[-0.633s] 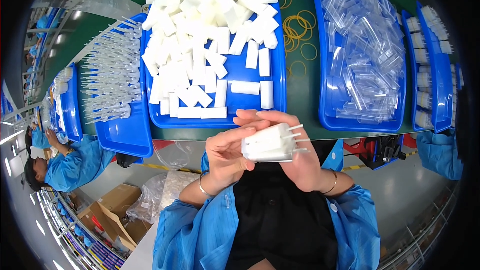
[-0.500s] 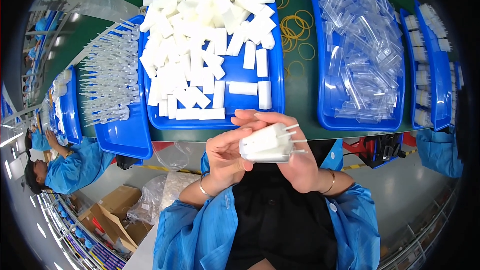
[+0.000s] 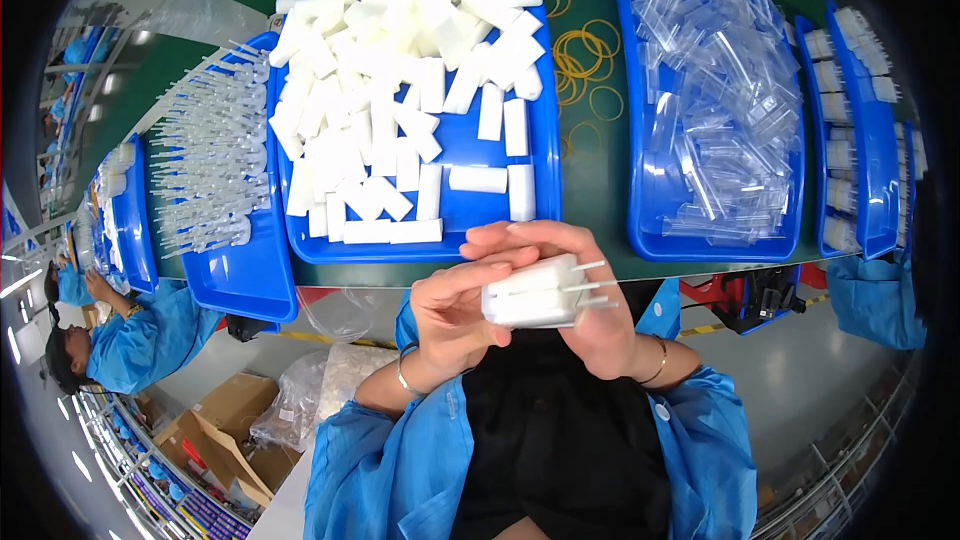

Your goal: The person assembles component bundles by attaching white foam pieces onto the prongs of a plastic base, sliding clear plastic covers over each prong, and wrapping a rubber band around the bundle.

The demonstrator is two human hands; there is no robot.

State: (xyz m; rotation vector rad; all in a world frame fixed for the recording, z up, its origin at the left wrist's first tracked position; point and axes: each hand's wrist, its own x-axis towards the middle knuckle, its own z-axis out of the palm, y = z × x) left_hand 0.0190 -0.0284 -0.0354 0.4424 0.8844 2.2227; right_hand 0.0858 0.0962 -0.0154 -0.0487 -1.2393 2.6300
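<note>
A bundle of white blocks (image 3: pixel 535 292) lies between my hands, just in front of the table edge. Thin white pins stick out of its right end, and its lower side looks glossy, like clear plastic. My left hand (image 3: pixel 452 302) grips the left end, thumb below and fingers above. My right hand (image 3: pixel 602 328) curls around the back and right end, its fingers reaching over the top; part of its grip is hidden behind the bundle. Beyond them, loose white blocks (image 3: pixel 385 125) fill much of a blue tray (image 3: pixel 425 248).
At right, a blue tray (image 3: pixel 712 248) holds clear plastic sleeves (image 3: pixel 715 110). Yellow rubber bands (image 3: pixel 585 52) lie between trays. At left, another blue tray (image 3: pixel 240 285) carries white pieces with thin stems (image 3: pixel 205 155). Narrow trays with bundles (image 3: pixel 842 180) stand far right. A co-worker (image 3: pixel 140 330) sits at left.
The bundle has turned in my fingers, so another side with its seams faces up. My left fingers have slid a little further over its top. The view has shifted slightly.
</note>
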